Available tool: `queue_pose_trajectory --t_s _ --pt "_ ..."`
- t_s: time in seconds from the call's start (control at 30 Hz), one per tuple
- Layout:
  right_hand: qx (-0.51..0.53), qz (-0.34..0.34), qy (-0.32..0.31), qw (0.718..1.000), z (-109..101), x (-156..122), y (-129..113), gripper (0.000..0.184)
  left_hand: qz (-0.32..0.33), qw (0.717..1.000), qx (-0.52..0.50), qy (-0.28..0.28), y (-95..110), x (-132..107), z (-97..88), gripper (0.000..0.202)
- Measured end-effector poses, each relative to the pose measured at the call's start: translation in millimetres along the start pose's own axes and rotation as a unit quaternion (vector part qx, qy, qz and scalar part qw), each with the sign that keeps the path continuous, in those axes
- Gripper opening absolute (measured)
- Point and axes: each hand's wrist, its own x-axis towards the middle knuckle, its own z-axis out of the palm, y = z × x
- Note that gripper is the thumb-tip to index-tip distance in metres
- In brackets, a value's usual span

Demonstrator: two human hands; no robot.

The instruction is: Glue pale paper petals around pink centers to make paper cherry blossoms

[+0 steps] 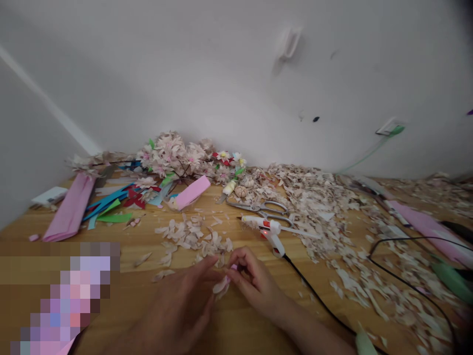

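At the front middle of the wooden table, my right hand [254,283] pinches a small flower piece with a pink part and pale petals [221,286] between thumb and fingers. My left hand [181,301] is just left of it, slightly blurred, thumb and fingers apart with a gap between them. Whether its fingertips touch the petals I cannot tell. Beyond both hands lies a loose heap of pale dried petals [192,236]. A white glue gun [264,226] with a lit red light rests ahead and to the right, its black cord running toward my right forearm.
Metal scissors [266,209] lie behind the glue gun. Pale scraps [314,197] cover the right side. Finished-looking flowers [173,153] pile against the wall. Pink paper [70,207], blue strips [107,201] and green strips [114,216] lie left. A pixelated patch hides the lower left.
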Motion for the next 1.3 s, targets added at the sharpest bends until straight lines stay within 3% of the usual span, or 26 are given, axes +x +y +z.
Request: queue_pose_trajectory --t_s 0.23,0.4,0.53,0.7,0.83,1.07,1.3 --pt "0.014 0.033 0.038 0.999 3 -1 4 0.01 0.07 0.995 0.066 -0.03 -1 1 0.0 0.059" --pt "0.04 0.032 0.064 0.997 4 1 4 0.014 0.104 0.987 0.121 -0.035 -2 -1 1.3 0.066" --pt "0.039 0.03 0.073 0.996 4 2 1 0.014 0.074 0.991 0.109 -0.029 -4 -2 5.4 0.071" --pt "0.053 0.01 0.071 0.996 4 2 0 0.016 -0.036 0.997 0.013 0.062 -4 -3 10.0 0.074" --pt "0.054 0.01 0.069 0.996 5 2 0 0.018 -0.01 0.999 -0.001 0.04 -1 -2 6.2 0.074" --pt "0.056 0.017 0.081 0.995 6 2 1 0.015 0.041 0.997 0.063 -0.009 -3 -1 3.0 0.067" --pt "0.064 0.015 0.081 0.995 5 2 1 0.016 -0.004 0.997 0.02 0.076 1 -4 3.0 0.068"
